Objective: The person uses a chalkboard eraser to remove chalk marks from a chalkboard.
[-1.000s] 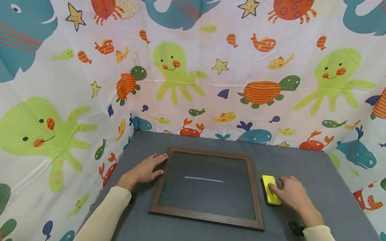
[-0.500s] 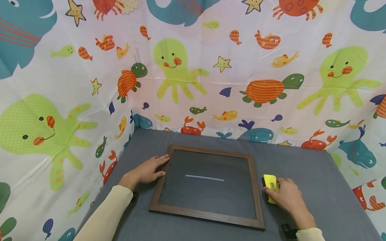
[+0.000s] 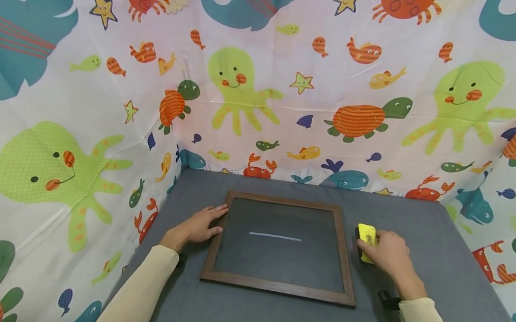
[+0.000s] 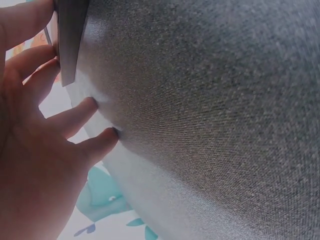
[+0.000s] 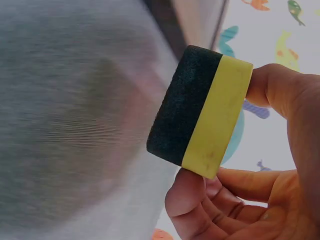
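Yellow and black, the board eraser (image 3: 368, 237) sits pinched in the right hand (image 3: 393, 258) just above the grey desk (image 3: 409, 217), right of the chalk-lined blackboard (image 3: 275, 263), whose left wooden frame (image 3: 211, 255) the left hand (image 3: 198, 226) touches, fingers extended!

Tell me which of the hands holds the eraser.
The right hand: it grips the yellow and black eraser, while the left hand touches the brown frame.

Dark print (image 3: 369, 239) on yellow-and-black eraser (image 5: 202, 111), too small to read
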The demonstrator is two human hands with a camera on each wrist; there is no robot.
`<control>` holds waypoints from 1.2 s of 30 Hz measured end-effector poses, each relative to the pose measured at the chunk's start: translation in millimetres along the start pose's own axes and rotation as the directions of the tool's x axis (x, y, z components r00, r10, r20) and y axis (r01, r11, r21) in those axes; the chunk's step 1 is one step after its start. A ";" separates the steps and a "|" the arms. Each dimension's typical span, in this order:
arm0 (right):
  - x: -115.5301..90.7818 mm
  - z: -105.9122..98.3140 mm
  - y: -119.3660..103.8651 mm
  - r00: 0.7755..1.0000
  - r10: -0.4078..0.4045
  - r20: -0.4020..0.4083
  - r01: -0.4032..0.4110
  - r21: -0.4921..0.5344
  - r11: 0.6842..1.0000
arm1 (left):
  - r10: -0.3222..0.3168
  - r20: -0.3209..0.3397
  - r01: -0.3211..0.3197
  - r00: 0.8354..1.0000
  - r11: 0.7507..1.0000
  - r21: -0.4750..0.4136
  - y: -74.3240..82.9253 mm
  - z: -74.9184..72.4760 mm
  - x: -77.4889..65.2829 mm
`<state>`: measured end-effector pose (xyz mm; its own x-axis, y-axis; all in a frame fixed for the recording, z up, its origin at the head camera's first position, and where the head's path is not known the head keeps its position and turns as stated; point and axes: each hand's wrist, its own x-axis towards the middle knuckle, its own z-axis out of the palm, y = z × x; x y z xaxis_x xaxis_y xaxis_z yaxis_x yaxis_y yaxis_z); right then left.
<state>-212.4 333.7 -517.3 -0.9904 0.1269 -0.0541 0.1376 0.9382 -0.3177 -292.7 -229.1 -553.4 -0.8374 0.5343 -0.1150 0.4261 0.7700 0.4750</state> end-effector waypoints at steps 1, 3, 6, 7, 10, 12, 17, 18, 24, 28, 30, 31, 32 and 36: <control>0.6 -3.6 -3.0 1.000 0.001 -0.006 -0.001 0.004 1.000 | -0.003 -0.002 0.003 1.000 1.000 -0.003 0.0 -0.1 0.0; 1.8 -9.0 -9.1 1.000 0.005 -0.014 -0.005 0.016 1.000 | -0.007 -0.004 0.007 1.000 1.000 -0.007 0.2 -0.4 -0.2; 2.9 -14.0 -19.0 1.000 0.009 -0.012 -0.009 0.029 1.000 | -0.010 -0.002 0.010 1.000 1.000 -0.010 0.4 -0.3 0.0; 3.5 -14.9 -23.1 1.000 0.007 -0.010 -0.007 0.032 0.999 | -0.012 0.001 0.012 1.000 1.000 -0.009 0.1 -0.9 -0.2; 5.2 -15.5 -37.1 1.000 0.001 0.004 -0.001 0.044 0.999 | -0.017 0.010 0.017 1.000 1.000 -0.007 -0.8 -2.2 0.0; 6.0 -13.3 -47.3 1.000 -0.001 0.013 0.000 0.062 0.998 | -0.021 0.014 0.021 1.000 1.000 0.000 -1.5 -2.8 0.3; 6.9 0.6 -73.3 0.999 -0.012 0.032 0.009 0.097 0.995 | -0.028 0.016 0.028 0.999 1.000 0.009 -1.5 -2.9 0.1; 7.3 3.9 -77.9 0.999 -0.017 0.035 0.013 0.096 0.995 | -0.026 0.014 0.026 1.000 1.000 0.004 -1.2 -3.0 -0.1; 10.2 23.2 -98.8 0.998 -0.029 0.053 0.024 0.089 0.996 | -0.026 0.015 0.027 1.000 0.999 -0.018 1.2 -2.5 0.3; 12.0 32.2 -108.8 0.997 -0.031 0.072 0.024 0.086 0.996 | -0.030 0.017 0.030 0.999 0.999 -0.016 1.0 -1.3 0.8; 12.0 35.3 -113.0 0.997 -0.040 0.071 0.034 0.079 0.996 | -0.032 0.013 0.032 0.999 0.999 -0.018 0.5 -1.0 0.6; 12.0 36.8 -114.6 0.997 -0.044 0.069 0.039 0.079 0.996 | -0.033 0.012 0.034 0.999 0.999 -0.019 0.5 -1.2 0.2; 11.7 38.0 -116.3 0.997 -0.050 0.066 0.045 0.079 0.996 | -0.034 0.012 0.034 0.999 0.999 -0.017 0.2 -1.2 0.0; 10.7 44.9 -120.5 0.996 -0.066 0.051 0.063 0.069 0.996 | -0.040 0.012 0.040 0.999 0.999 -0.024 -0.4 -1.2 -1.0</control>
<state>-239.1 207.6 -522.1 -0.9955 0.0477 -0.0816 0.0757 0.9197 -0.3854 -292.5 -230.3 -552.4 -0.8495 0.5076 -0.1442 0.3842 0.7823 0.4904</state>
